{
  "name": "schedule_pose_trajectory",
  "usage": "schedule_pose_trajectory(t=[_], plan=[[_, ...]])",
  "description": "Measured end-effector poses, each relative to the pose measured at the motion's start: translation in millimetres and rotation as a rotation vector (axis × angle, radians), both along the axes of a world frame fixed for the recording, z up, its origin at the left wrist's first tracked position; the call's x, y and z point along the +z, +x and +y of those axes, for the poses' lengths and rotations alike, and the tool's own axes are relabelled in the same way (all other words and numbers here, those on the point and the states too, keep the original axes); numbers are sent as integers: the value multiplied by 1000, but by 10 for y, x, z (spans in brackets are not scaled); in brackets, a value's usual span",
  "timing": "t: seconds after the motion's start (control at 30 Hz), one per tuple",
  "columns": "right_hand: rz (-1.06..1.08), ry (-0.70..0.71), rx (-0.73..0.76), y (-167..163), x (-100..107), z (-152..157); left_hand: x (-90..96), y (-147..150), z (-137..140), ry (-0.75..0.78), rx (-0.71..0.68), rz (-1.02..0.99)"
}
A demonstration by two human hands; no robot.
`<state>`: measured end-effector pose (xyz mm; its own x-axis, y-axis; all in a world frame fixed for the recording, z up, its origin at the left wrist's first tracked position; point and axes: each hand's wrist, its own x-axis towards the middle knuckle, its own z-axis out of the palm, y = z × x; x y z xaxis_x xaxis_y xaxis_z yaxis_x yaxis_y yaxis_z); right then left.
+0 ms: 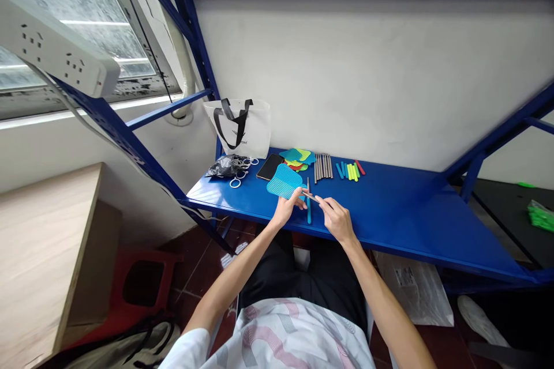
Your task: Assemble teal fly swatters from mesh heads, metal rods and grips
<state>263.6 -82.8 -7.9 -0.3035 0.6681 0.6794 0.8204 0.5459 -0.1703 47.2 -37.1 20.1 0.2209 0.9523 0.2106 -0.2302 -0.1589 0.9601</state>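
My left hand (285, 209) is closed around the neck of a blue mesh fly swatter head (283, 181), just above the front edge of the table. A thin metal rod (311, 196) is pinched in my right hand (337, 219), its far end meeting the left fingers. Whether rod and head are joined is hidden by those fingers. Beneath the hands, a metal rod with a blue handle (309, 212) lies on the blue table (407, 207). Behind are a pile of coloured swatter heads (305, 155), a row of metal rods (322, 168), and blue, yellow and red handles (352, 171).
A black phone (270, 167) lies left of the pile. Further left are a crumpled black plastic bag (227, 165), white rings (235, 183) and a white tote bag (255, 127). Blue frame posts (471, 176) flank the table. A power strip (60, 46) hangs at upper left.
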Motion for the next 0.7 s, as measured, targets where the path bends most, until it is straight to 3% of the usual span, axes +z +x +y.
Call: schedule_pose_trajectory(t=[0.3,0.4,0.57,0.7], plan=[[104,-199,-19,-14,88,-4,-64,31,54,7,-65,2],[177,-159,-62,-25,111,-5,-94,40,59,45,-15,82],[272,-34,-303,21,65,24,-145,28,57,286,118,378],[293,-122,-442,99,-33,93,-176,-28,85,463,120,681]])
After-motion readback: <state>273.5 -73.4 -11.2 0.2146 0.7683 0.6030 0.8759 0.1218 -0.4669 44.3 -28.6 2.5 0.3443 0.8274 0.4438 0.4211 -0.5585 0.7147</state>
